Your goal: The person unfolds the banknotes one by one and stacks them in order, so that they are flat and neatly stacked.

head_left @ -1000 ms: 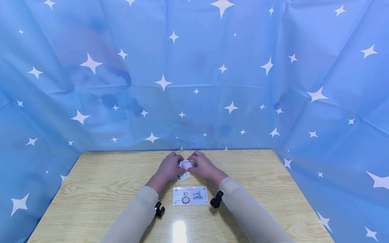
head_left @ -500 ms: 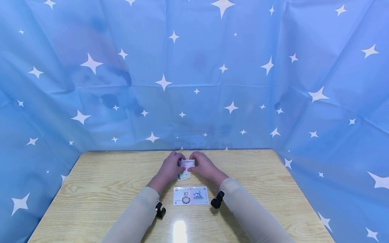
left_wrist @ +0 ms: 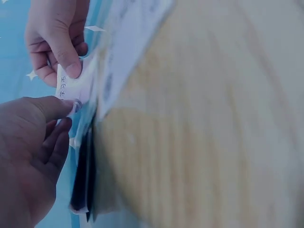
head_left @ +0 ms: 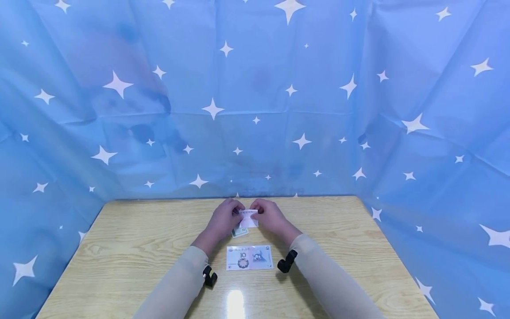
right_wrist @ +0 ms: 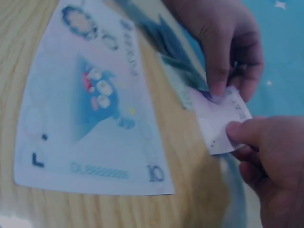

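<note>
A pale pinkish banknote [head_left: 249,221] with printed characters along one edge spans the gap between the two hands. My left hand [head_left: 222,219] pinches its left part between thumb and fingers. On its right part, my right hand [head_left: 272,219] pinches with thumb and fingertips. Its printed side [right_wrist: 213,128] shows in the right wrist view, where it looks small or folded. Below the left hand, a greenish note [head_left: 240,232] lies partly covered. A dark flat item with a see-through edge [left_wrist: 84,178] shows beside the left hand; its kind is unclear.
A larger play banknote marked 10, with a blue cartoon figure [head_left: 250,258], lies flat on the wooden table [head_left: 151,248] between the forearms. Behind the table's far edge hangs a blue curtain with white stars [head_left: 255,146]. Black cameras sit on both wrists.
My right hand has shifted slightly right, and the pinched banknote has moved right with it. More of that note's face now shows between the hands. The 10 note has stayed in place.
</note>
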